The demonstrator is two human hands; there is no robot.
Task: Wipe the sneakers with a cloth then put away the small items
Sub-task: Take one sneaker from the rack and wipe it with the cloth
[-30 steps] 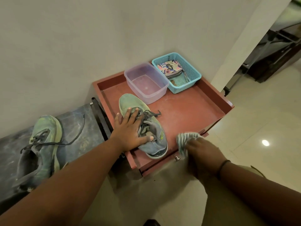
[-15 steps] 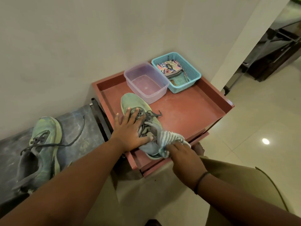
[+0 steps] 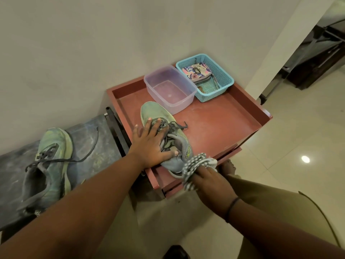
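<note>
A dusty green-grey sneaker (image 3: 155, 114) lies on the red tray-top table (image 3: 220, 124), toe toward the wall. My left hand (image 3: 151, 144) rests on its laces with fingers spread, thumb tucked in at the shoe's opening. My right hand (image 3: 211, 181) grips a striped white-and-dark cloth (image 3: 194, 164) and holds it against the sneaker's heel at the table's front edge. The second sneaker (image 3: 50, 161) lies on a dark bench at the left, laces loose.
At the table's back stand a clear plastic tub (image 3: 184, 103) and a turquoise basket (image 3: 224, 77) holding a patterned pouch (image 3: 197, 71) and other small items. A wall runs behind. A dark bench (image 3: 100, 139) is at left, glossy tiled floor at right.
My right hand brought the cloth from beyond the table's front edge up to the sneaker, then slid it down to the heel. My left hand stayed on the laces.
</note>
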